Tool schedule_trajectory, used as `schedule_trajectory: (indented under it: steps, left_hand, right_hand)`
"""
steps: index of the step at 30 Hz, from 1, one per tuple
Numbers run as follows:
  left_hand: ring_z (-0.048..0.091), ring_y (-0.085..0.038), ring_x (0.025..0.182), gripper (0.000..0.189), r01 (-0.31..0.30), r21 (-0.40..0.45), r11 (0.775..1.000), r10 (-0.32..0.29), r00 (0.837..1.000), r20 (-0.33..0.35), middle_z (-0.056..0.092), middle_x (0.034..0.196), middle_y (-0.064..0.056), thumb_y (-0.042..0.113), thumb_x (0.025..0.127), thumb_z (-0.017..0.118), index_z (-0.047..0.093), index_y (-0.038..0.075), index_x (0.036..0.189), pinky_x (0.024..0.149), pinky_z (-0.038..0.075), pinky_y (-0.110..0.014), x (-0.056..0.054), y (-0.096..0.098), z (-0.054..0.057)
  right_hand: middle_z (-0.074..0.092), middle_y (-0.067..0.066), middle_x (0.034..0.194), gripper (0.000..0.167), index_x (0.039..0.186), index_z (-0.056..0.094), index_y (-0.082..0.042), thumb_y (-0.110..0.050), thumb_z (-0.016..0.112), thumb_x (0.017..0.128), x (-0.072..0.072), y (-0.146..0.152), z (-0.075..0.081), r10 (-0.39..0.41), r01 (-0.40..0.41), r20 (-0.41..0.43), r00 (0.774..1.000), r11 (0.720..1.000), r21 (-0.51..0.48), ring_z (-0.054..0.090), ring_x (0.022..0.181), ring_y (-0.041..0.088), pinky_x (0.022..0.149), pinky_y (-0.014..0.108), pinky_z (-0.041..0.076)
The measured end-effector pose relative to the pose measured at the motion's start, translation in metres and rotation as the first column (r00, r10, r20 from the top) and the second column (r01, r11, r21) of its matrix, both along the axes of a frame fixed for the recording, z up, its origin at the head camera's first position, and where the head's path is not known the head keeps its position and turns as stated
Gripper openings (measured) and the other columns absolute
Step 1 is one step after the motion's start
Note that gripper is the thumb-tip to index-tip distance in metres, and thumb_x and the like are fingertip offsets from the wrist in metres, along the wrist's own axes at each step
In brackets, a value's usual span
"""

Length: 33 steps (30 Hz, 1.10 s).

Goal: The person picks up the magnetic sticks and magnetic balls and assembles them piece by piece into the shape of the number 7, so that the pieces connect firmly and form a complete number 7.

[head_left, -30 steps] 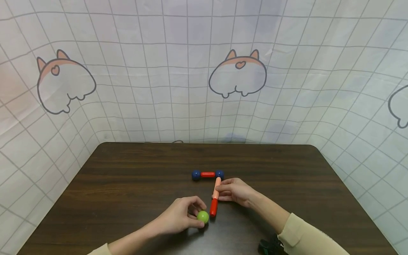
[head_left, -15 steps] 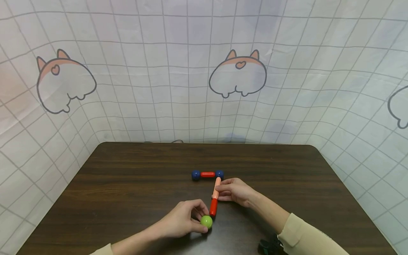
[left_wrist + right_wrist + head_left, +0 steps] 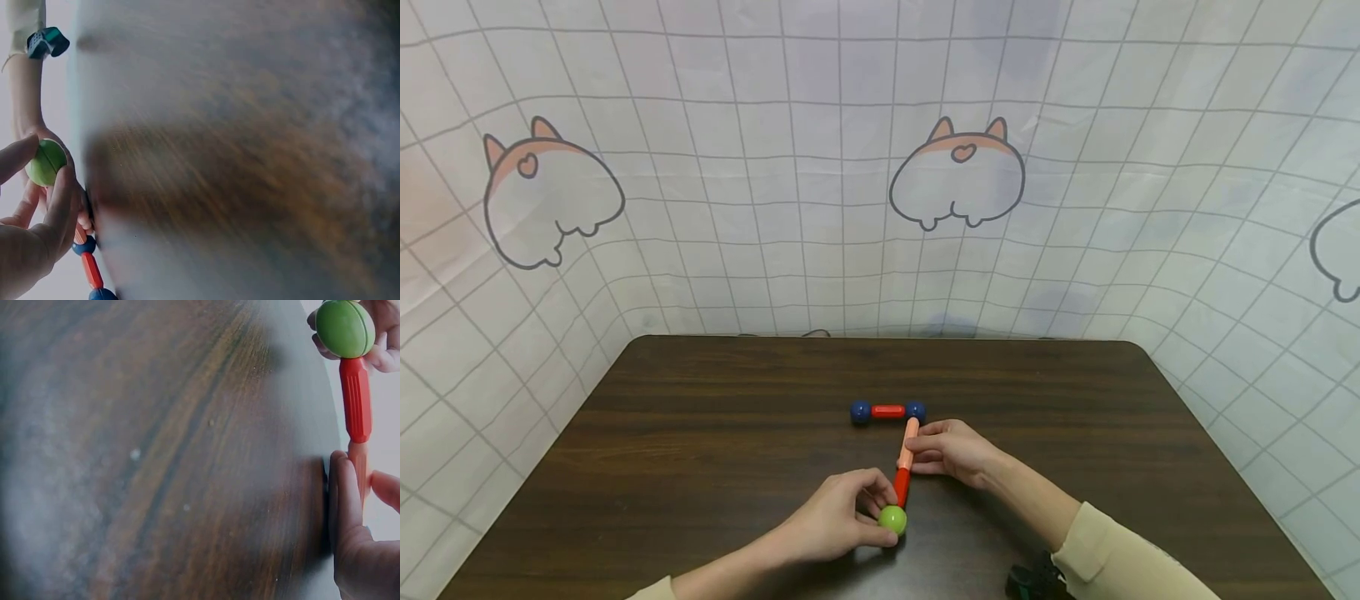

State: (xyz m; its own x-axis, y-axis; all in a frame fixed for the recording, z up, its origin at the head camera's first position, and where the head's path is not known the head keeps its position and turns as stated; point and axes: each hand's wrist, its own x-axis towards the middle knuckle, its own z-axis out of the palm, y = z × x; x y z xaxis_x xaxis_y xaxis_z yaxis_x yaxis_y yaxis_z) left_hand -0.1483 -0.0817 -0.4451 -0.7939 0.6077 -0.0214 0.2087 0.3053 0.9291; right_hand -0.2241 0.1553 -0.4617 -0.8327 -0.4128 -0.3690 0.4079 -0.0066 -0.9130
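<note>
Between thumb and fingers my left hand pinches a green ball, which a thin seam rings in the right wrist view. The ball sits against the near end of a red grooved rod. Beyond that rod, in line with it, runs a peach-coloured rod, gripped by my right hand from the right side. The peach rod's far end meets a dark blue ball. From there a second red rod reaches left to another blue ball.
All of this lies on a dark wood-grain table. White gridded cloth with cartoon animal prints surrounds its back and sides. A small dark device shows by the right sleeve.
My left hand has carried the green ball right and slightly nearer, from beside the red rod to its near end. My right hand and the blue-ended piece stay put.
</note>
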Motion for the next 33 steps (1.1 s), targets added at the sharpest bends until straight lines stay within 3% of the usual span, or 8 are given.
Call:
schedule_trajectory:
  steps: [9, 16, 25, 33]
  left_hand:
    - [0.066, -0.013, 0.085, 0.03, -0.006, -0.002, 1.0, 0.006, 1.0, -0.019, 0.065, 0.094, 0.002, 0.008, 0.082, 0.088, 0.066, 0.011, 0.102, 0.075, 0.057, -0.023, 0.0, 0.002, 0.002]
    - [0.065, -0.011, 0.083, 0.031, -0.012, -0.013, 1.0, 0.012, 1.0, -0.029, 0.064, 0.091, 0.003, 0.008, 0.081, 0.089, 0.065, 0.011, 0.1, 0.075, 0.056, -0.023, 0.001, 0.006, -0.002]
    - [0.064, -0.01, 0.078, 0.032, -0.018, -0.082, 0.997, 0.014, 0.998, -0.053, 0.063, 0.086, 0.004, 0.007, 0.079, 0.09, 0.064, 0.012, 0.097, 0.071, 0.054, -0.022, 0.001, 0.012, -0.004]
    - [0.063, -0.01, 0.078, 0.034, -0.001, -0.094, 0.996, -0.005, 0.997, -0.071, 0.06, 0.087, 0.004, 0.005, 0.077, 0.091, 0.064, 0.011, 0.097, 0.069, 0.054, -0.021, 0.002, 0.013, -0.004]
  right_hand:
    - [0.07, 0.013, 0.099, 0.034, 0.123, 0.056, 0.015, -0.009, 0.066, 0.101, 0.005, 0.002, 0.001, 0.045, -0.045, -0.005, 0.999, 0.999, 0.024, 0.072, 0.09, 0.021, 0.088, 0.037, 0.057]
    - [0.07, 0.019, 0.105, 0.035, 0.124, 0.058, 0.015, -0.011, 0.064, 0.102, 0.012, 0.017, 0.006, 0.088, -0.084, -0.055, 0.995, 0.994, 0.071, 0.073, 0.095, 0.027, 0.088, 0.038, 0.057]
    - [0.07, 0.024, 0.107, 0.043, 0.129, 0.05, 0.019, -0.011, 0.063, 0.102, 0.016, 0.032, 0.012, 0.091, -0.083, -0.086, 0.992, 0.993, 0.089, 0.073, 0.099, 0.031, 0.087, 0.038, 0.058]
    - [0.072, 0.021, 0.105, 0.046, 0.132, 0.049, 0.018, -0.014, 0.064, 0.103, 0.015, 0.038, 0.018, 0.088, -0.074, -0.115, 0.99, 0.99, 0.117, 0.074, 0.098, 0.032, 0.085, 0.039, 0.059]
